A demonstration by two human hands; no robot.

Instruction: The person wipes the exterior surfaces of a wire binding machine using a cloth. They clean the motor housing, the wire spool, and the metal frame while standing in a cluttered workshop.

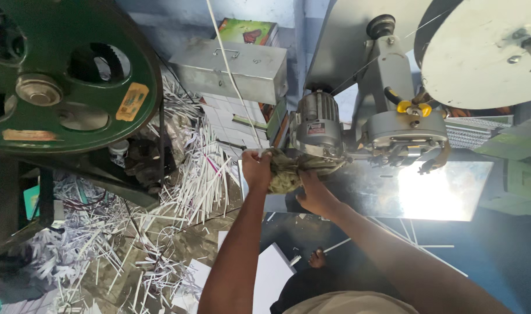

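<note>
At the bottom edge, at six o'clock, a bare foot [317, 258] is seen on the dark floor beside a white sheet [272, 273]. From there both forearms rise toward the centre. The left hand [256, 170] is closed around the left end of a greenish, crumpled rag [284, 172]; the right hand [313, 192] is pressed against the rag's lower right side, fingers curled into the cloth. The rag is held bunched between both hands, touching the underside of a small grey electric motor [316, 123] just above it, at twelve o'clock from the hands.

The step in hand is judged to be wiping or padding at the motor's base. A firm two-handed grip on the cloth would be called for next, with fingers kept off the adjoining mechanism.

At three o'clock from the motor, a grey machine head [406, 129] with a yellow wing nut [413, 108] is mounted over a shiny metal table [445, 192]. At nine o'clock, white paper strips [190, 186] are heaped on the floor. Farther off, a green flywheel [62, 75] fills ten o'clock, a metal box [230, 70] sits at twelve, and a large pale disc [480, 52] at two.
</note>
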